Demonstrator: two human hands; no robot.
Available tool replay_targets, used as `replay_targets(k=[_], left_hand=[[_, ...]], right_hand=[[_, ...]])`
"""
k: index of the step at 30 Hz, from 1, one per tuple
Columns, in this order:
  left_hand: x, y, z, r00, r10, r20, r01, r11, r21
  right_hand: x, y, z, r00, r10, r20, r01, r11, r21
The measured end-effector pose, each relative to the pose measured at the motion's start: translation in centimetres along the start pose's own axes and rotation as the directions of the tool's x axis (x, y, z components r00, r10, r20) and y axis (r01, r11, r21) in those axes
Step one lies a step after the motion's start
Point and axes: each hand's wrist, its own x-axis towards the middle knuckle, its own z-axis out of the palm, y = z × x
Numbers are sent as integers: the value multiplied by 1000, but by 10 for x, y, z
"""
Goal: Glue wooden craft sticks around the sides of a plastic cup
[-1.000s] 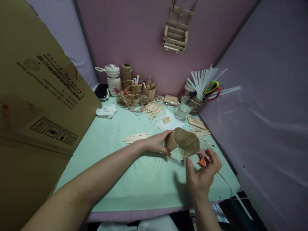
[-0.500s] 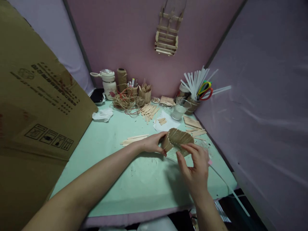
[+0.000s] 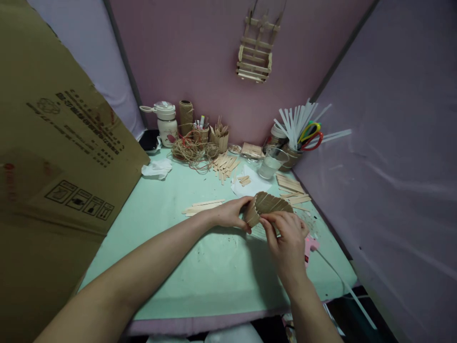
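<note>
A small curved basket of craft sticks (image 3: 273, 203) is tilted above the table, its inside turned towards me. My left hand (image 3: 230, 213) grips its left side, thumb below and fingers around the back. My right hand (image 3: 287, 236) is at the basket's front, thumb and forefinger pinched together near the front edge. What sits between those fingertips is too small to make out, and the hand hides the basket's right front. Just right of that wrist lies a pink glue gun (image 3: 311, 245), partly covered, with a long white glue stick (image 3: 348, 288) reaching past the table edge.
Loose craft sticks (image 3: 202, 207) lie left of the basket. Behind are a twine tangle (image 3: 191, 151), a white bottle (image 3: 167, 125), a clear cup (image 3: 270, 164) and a holder with glue sticks and scissors (image 3: 310, 136). A large cardboard box (image 3: 71, 157) stands at the left.
My right thumb and forefinger have closed into a pinch at the basket's front. The glue gun shows more beside my right wrist. The whole view has shifted slightly.
</note>
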Motion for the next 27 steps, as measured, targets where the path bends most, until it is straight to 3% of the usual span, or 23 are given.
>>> replay_targets(k=[27], left_hand=[[-2,5,3,1000,8,-26,-9,1000,-22]], right_hand=[[0,3,2,1000,8,7,-9,999,36]])
